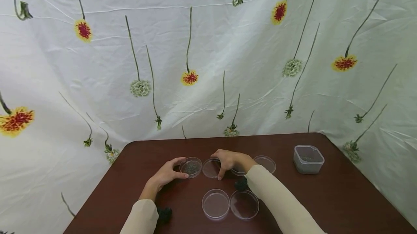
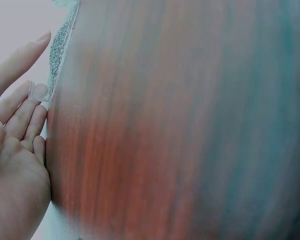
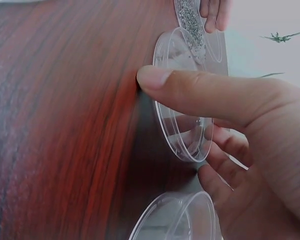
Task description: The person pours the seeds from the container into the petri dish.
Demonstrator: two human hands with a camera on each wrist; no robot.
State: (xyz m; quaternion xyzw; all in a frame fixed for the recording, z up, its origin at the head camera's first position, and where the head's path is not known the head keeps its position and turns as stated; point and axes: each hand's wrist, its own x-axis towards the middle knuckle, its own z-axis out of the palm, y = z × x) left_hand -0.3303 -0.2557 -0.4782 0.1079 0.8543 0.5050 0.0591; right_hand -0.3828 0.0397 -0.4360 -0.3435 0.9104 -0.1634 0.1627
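The granule-filled dish (image 1: 191, 167) lies flat on the worktop (image 1: 273, 197), at the left end of the far row of dishes. Its outline is circular, its broad face is level and directed upward, and its central axis is vertical. The left hand (image 1: 169, 172) spans this dish from the left: the thumb is at the near rim and a finger at the far rim; grip holding the dish. The clear dish (image 1: 210, 168) stands just beside it to the right, likewise face up with its axis vertical. The right hand (image 1: 228, 161) straddles that dish, thumb at the near side, fingers at the far side; grip holding it. Two near dishes (image 1: 215, 205) lie toward the person. A plastic container (image 1: 308, 159) stands upright at right.
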